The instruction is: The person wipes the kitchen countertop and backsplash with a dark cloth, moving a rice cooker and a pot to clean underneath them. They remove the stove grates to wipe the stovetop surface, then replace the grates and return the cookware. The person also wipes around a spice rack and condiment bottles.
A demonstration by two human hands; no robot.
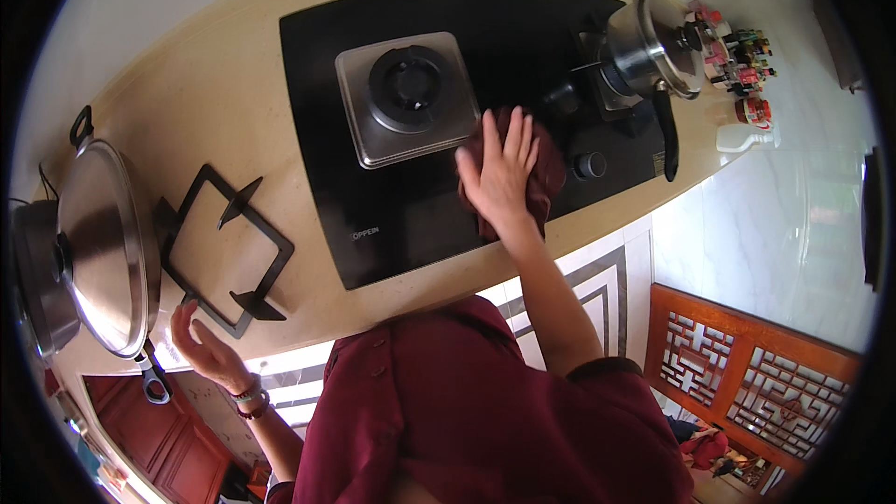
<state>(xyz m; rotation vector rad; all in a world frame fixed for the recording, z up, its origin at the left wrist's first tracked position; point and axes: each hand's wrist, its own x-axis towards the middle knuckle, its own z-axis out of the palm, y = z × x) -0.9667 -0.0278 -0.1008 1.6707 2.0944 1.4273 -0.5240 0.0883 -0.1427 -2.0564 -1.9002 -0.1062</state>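
Observation:
My right hand (500, 168) lies flat, fingers spread, on a dark red cloth (549, 171) on the black glass gas hob (406, 217). Just left of the cloth is a square steel burner tray (371, 150) with a round black burner (406, 84). My left hand (206, 350), bracelets at its wrist, is held by the counter's front edge with fingers apart and nothing in it. Near its fingertips, a square black pan support (280, 259) rests on the beige countertop (231, 105). The cloth's underside is hidden.
A lidded steel saucepan (633, 42) stands on the right burner, its black handle over the hob's front. A lidded steel wok (105, 245) is at the far left. Bottles and jars (749, 63) line the right end. A control knob (590, 165) is right of the cloth.

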